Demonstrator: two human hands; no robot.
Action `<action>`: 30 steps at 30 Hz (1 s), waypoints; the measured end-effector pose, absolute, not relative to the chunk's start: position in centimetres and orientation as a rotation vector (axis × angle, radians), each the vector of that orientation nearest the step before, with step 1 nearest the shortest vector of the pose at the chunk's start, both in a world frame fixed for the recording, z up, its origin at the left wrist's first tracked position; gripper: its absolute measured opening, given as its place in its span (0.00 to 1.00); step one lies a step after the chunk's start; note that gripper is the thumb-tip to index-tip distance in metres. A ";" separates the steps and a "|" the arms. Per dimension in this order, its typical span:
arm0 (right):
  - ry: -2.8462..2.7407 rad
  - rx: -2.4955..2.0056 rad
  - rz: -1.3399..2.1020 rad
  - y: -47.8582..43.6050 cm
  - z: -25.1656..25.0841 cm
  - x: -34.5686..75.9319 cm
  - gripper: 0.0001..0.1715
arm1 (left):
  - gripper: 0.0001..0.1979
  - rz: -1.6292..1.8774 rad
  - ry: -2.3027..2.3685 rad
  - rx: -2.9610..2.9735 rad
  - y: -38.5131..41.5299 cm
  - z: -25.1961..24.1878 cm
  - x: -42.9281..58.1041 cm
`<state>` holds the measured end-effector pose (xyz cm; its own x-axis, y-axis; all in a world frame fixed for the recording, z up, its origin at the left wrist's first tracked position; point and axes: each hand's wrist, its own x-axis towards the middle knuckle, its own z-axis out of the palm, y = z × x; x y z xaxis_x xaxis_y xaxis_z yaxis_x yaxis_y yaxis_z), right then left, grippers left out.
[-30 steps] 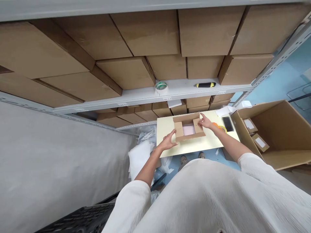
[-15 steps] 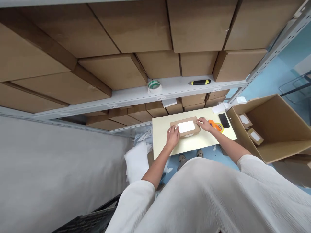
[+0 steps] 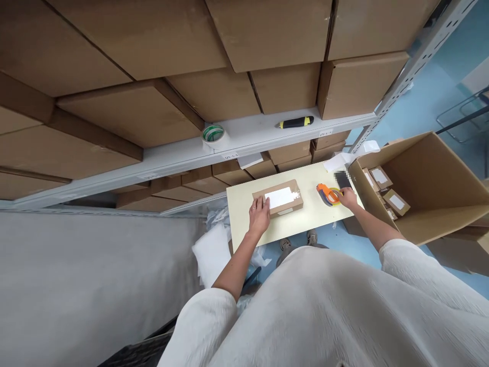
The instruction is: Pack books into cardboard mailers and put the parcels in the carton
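Observation:
A small cardboard box with a white label on top lies on a pale yellow tabletop. My left hand grips the box's left end, its fingers over the top beside the label. To the right of the box is an orange tape dispenser with a yellow-edged roll. My right hand has its fingers closed at the dispenser's right end; the fingertips are partly hidden. Just beyond that hand lies a dark phone, partly pixelated.
A large open carton stands against the table's right end, with several small labelled boxes inside. Above the table's far side runs a shelf holding cartons, a tape roll and a black-yellow cutter. White packing sheets lie at left.
My right hand has left the box's right end and moved right to the tape dispenser. My left hand stays on the box. The view has shifted, with more small boxes visible in the carton.

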<state>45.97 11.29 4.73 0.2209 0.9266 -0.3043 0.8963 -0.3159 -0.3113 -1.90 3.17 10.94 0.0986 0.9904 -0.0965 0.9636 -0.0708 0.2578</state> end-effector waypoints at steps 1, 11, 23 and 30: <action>-1.838 -2.385 0.688 11.5 4.4 46.3 0.21 | 0.30 0.147 1.950 2.114 3.2 10.9 -1.9; -1.894 -2.335 0.870 14.1 3.0 45.8 0.29 | 0.31 0.130 1.960 2.029 3.4 11.5 -1.6; -2.264 -2.215 0.694 12.4 5.7 40.5 0.31 | 0.31 0.135 1.949 2.025 3.7 11.5 -1.9; -2.193 -2.298 0.863 11.6 5.2 39.3 0.18 | 0.31 0.167 1.943 2.032 3.8 11.4 -2.0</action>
